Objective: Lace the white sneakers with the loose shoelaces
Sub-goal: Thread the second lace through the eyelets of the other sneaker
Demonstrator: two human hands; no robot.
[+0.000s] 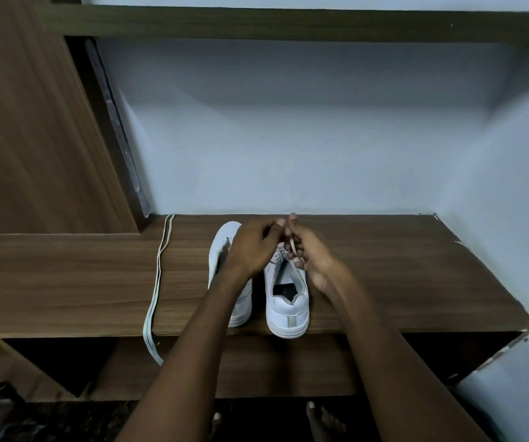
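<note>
Hands: left hand (253, 247) and right hand (311, 255) are closed on a lace (292, 240) above the right sneaker (287, 301).
Left sneaker (224, 250): unlaced, just beside.
Spare lace (158, 275): laid left on the shelf (400, 275), its near end hung over the edge.

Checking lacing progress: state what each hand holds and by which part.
Both the left hand and right hand pinch the lace of the right-side sneaker, above its eyelets.

Dim bluish light, soft blur; edges bowed

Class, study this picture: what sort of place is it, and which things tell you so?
Probably a room at home: a built-in wooden shelf against a painted wall, white sneakers on it, and bare feet on the floor.
</note>
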